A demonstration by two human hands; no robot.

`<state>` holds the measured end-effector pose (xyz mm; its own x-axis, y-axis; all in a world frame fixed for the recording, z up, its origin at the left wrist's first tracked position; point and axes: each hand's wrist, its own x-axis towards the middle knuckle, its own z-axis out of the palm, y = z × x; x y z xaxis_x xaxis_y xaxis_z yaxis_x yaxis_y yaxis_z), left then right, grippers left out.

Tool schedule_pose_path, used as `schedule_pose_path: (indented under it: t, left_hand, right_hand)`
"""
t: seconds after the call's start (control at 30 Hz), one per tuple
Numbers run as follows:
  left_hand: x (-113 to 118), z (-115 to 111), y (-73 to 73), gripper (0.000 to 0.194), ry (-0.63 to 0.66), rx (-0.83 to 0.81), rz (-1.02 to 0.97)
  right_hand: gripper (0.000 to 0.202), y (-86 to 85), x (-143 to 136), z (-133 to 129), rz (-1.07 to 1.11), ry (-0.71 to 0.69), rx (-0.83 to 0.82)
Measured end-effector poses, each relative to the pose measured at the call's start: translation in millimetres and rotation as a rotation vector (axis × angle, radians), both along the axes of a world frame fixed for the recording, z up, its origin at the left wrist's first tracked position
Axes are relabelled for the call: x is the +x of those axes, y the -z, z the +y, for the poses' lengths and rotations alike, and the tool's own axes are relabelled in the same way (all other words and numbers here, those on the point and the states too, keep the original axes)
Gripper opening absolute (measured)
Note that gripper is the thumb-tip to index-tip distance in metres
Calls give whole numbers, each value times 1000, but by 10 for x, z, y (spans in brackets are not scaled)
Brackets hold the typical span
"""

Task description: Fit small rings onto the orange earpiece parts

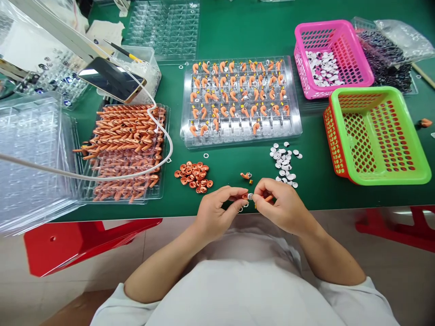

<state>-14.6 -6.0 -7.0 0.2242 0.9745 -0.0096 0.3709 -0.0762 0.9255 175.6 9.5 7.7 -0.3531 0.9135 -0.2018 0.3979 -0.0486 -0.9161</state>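
Note:
Close to the table's near edge, my left hand (215, 213) pinches a small copper-orange cap between thumb and fingers. My right hand (283, 206) is closed opposite it, with an orange stem-like piece (269, 198) showing among its fingers. A small whitish disc (250, 196) sits between the two sets of fingertips; which hand grips it I cannot tell. Just beyond lies a curved orange piece (245, 175) with a clear ring. To the left is a pile of copper-orange caps (195, 175), and to the right are scattered white discs (284, 162).
Curved orange pieces fill much of a clear tray (295, 124). Orange parts are stacked on trays (125, 149) at left, under a white cable (171, 147). A phone (110, 79) leans on a tub. Pink (365, 74) and green (390, 179) baskets stand right.

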Motion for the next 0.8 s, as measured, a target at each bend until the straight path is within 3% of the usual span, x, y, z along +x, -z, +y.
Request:
schedule_pose_path:
  t: [0.5, 0.67, 0.8]
  left_hand:
    - [13, 17, -3, 14, 23, 26, 32]
    - [35, 13, -1, 13, -7, -20, -7]
    - [47, 16, -7, 14, -27, -79, -72]
  right_hand:
    - [15, -22, 23, 73, 0, -53, -42]
    - [15, 6, 68, 86, 186, -9, -247]
    - [17, 92, 110, 109, 518, 40, -442]
